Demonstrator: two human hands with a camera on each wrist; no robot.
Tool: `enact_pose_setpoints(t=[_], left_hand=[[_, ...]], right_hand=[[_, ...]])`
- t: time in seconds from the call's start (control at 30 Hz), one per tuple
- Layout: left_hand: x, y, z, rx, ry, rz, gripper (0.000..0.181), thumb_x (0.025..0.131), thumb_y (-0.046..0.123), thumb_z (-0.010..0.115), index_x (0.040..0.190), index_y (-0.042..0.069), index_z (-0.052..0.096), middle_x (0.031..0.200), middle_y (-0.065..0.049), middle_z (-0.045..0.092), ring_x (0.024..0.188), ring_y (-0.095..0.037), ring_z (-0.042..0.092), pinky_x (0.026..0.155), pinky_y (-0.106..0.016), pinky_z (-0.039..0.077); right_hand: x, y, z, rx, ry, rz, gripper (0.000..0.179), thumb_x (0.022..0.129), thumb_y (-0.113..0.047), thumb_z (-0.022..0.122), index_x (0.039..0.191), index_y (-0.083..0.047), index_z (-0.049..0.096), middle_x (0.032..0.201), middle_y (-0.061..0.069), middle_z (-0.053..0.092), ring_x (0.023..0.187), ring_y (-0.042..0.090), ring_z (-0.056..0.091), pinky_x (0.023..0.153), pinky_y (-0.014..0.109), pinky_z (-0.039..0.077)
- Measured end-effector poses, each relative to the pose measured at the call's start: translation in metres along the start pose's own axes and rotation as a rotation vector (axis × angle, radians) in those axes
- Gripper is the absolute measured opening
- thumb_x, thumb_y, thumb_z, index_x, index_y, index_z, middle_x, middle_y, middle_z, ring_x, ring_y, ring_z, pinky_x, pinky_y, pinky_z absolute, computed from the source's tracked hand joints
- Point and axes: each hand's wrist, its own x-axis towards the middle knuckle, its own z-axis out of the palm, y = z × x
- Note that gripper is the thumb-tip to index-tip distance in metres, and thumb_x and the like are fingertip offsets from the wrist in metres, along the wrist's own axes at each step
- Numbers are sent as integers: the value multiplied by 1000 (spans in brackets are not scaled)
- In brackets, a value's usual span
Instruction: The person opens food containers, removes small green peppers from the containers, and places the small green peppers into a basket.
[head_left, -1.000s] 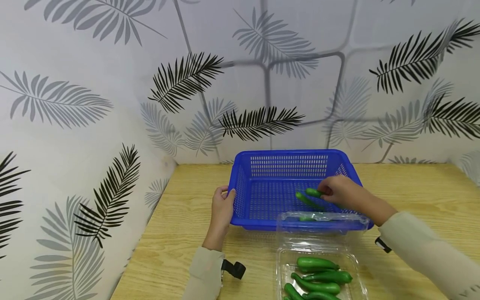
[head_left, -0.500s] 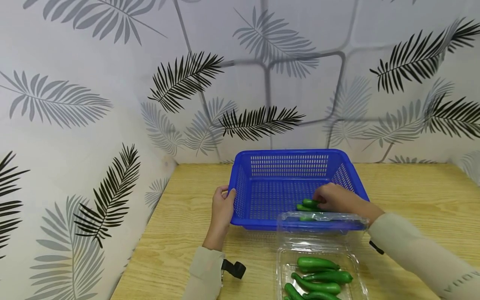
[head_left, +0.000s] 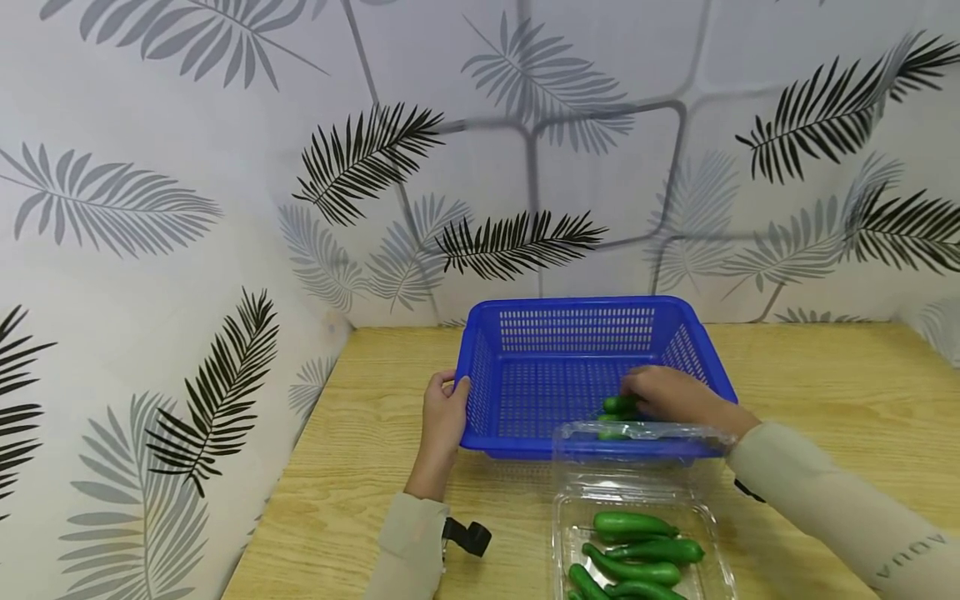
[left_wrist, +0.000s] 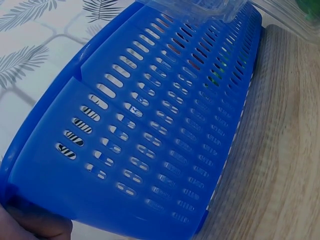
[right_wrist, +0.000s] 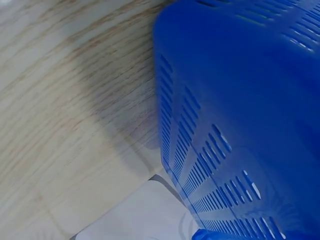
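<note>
A blue plastic basket (head_left: 536, 392) with slotted walls stands on the table. My left hand (head_left: 446, 417) grips its left rim, thumb on top; in the left wrist view part of that hand (left_wrist: 37, 225) shows under the rim. Inside the basket, near the front right, several green chili peppers (head_left: 611, 418) lie together. My right hand (head_left: 678, 396) reaches over the right side with curled fingers around the far end of the uppermost pepper (head_left: 618, 405). The fingertips are hidden. Only the basket's outer wall (right_wrist: 220, 165) shows in the right wrist view.
In front of the basket lies a clear plastic clamshell box (head_left: 561, 550), its raised lid (head_left: 630, 479) overlapping the basket's front rim. Several green chili peppers (head_left: 637, 525) lie in it. Behind the wooden table (head_left: 360, 467) is a leaf-patterned wall (head_left: 480, 175).
My right hand has moved down and toward the basket's front with its pepper, which now lies against the others. The left hand has kept its grip on the rim.
</note>
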Motion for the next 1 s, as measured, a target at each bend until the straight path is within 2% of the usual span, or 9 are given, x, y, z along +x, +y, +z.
enact_pose_setpoints(t=[0.1, 0.23, 0.6, 0.83, 1.0], left_hand=[[0, -1, 0, -1, 0, -3, 29, 97, 18, 48, 119, 0, 46, 98, -25, 60, 84, -38, 61, 61, -37, 53], [1, -1, 0, 4, -1, 0, 30, 97, 18, 47, 120, -1, 46, 99, -26, 60, 84, -39, 61, 62, -37, 53], [1, -1, -1, -7, -2, 6, 29, 97, 18, 47, 120, 0, 46, 98, -26, 60, 83, -40, 61, 60, -35, 53], [0, -1, -1, 1, -3, 1, 29, 97, 19, 47, 120, 1, 46, 98, -25, 60, 83, -38, 61, 60, -35, 52], [0, 0, -1, 5, 2, 2, 29, 97, 19, 48, 119, 0, 46, 98, -24, 61, 83, -38, 61, 60, -35, 52]], right_hand=[[0, -1, 1, -18, 22, -15, 17, 74, 10, 66, 82, -4, 66, 78, 2, 63, 72, 16, 61, 64, 32, 52], [0, -3, 1, -19, 24, 8, 17, 75, 10, 65, 84, -4, 67, 80, 2, 64, 74, 17, 62, 66, 32, 52], [-2, -5, -2, 58, -45, 147, 12, 79, 4, 67, 90, -2, 69, 84, 5, 67, 78, 20, 64, 71, 38, 52], [-1, -3, -2, 77, -45, 131, 6, 81, -1, 68, 85, -4, 69, 79, 2, 66, 72, 14, 62, 66, 34, 52], [-4, -3, -3, 82, -12, 110, 7, 80, 1, 69, 86, -2, 69, 81, 4, 67, 75, 18, 63, 68, 36, 52]])
